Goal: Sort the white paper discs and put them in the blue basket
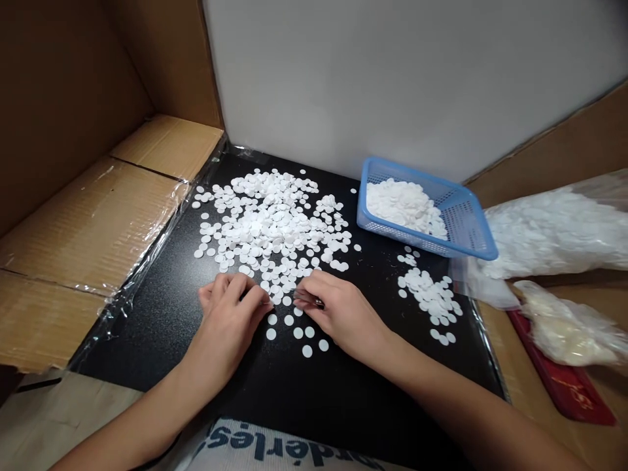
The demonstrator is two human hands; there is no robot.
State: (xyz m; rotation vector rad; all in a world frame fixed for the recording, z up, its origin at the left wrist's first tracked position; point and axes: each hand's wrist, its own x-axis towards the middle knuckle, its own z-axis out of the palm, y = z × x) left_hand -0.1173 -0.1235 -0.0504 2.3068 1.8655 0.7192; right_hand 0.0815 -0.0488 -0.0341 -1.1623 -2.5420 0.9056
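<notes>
A heap of small round white discs [275, 226] spreads over the black tabletop, with several single discs [298, 333] lying loose between and in front of my hands. At the near left edge of the heap, my left hand [230, 304] is closed, thumb and index finger pinched together; what lies between the tips is too small to make out. Opposite it, my right hand [338, 311] is closed around a small dark metal tool [309, 299], mostly hidden by the fingers. Its exact kind does not show.
A blue plastic basket [426, 245] with white discs stands at the back right. Nearer lies a smaller disc pile [432, 294]. Clear bags [559, 229] and a red flat object [564, 386] lie at the right. Cardboard [93, 222] borders the left; a pale wall rises behind.
</notes>
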